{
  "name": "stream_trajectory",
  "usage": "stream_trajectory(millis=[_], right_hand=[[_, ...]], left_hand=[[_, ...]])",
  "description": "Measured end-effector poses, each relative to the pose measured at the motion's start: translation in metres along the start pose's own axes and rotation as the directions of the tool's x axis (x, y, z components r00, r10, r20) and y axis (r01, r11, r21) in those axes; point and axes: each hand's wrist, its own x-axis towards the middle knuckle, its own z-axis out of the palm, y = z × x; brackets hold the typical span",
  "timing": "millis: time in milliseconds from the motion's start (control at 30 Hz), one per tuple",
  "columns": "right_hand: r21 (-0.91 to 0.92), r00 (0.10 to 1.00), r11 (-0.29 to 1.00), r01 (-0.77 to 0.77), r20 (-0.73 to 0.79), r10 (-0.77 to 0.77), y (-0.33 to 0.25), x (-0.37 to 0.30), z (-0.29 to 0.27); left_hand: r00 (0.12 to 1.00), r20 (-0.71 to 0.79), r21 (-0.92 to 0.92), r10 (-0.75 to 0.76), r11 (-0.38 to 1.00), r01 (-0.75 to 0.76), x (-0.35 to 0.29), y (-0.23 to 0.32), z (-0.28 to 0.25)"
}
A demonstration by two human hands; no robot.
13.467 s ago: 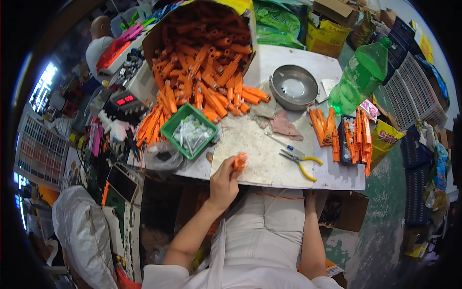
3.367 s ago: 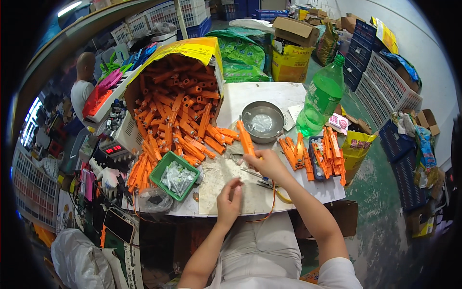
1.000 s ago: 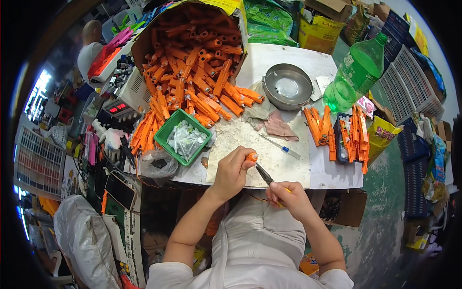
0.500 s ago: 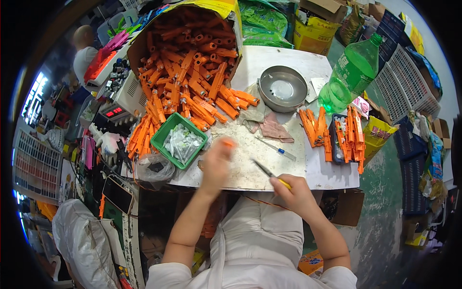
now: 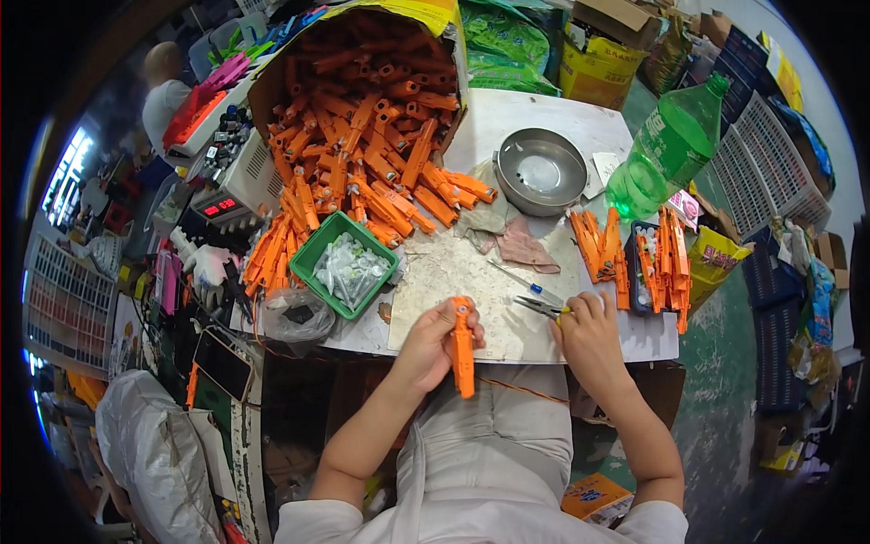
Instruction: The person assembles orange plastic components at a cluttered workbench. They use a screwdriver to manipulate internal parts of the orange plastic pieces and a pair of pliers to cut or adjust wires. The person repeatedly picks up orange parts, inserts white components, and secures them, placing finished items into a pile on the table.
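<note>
My left hand (image 5: 430,343) grips an orange plastic part (image 5: 464,349), long and narrow, held upright near the table's front edge. In my right hand (image 5: 587,334) are pliers (image 5: 540,306) with dark jaws and a yellow handle; the jaws stand slightly apart and point left, away from the part. Behind the pliers a thin tool with a blue section (image 5: 535,288) lies on the worn white board (image 5: 426,281). Left of my hands, a green bin (image 5: 384,257) holds small clear and whitish plastic pieces.
A big carton (image 5: 460,63) spills many orange parts onto the table. A metal bowl (image 5: 560,201), a pinkish rag (image 5: 524,247) and a green bottle (image 5: 672,136) stand or lie behind. More orange parts (image 5: 671,263) rest around a dark tray at right. A phone (image 5: 223,364) lies at left.
My left hand has moved right and toward me, and the orange part now shows plainly in it. My right hand has shifted right and forward, and the pliers' jaws have parted.
</note>
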Motion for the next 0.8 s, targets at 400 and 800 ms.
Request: stream_trajectory(millis=[400,800], right_hand=[[0.396,0.995,0.918,-0.017,-0.085,0.054,-0.022,-0.005,-0.008],[0.393,0.971,0.915,-0.086,-0.174,0.166,-0.025,0.012,-0.005]], left_hand=[[1.0,-0.011,-0.029,-0.021,0.999,0.021,-0.016,-0.012,0.006],[0.46,0.294,0.785,0.838,0.063,-0.617,-0.012,0.003,-0.006]])
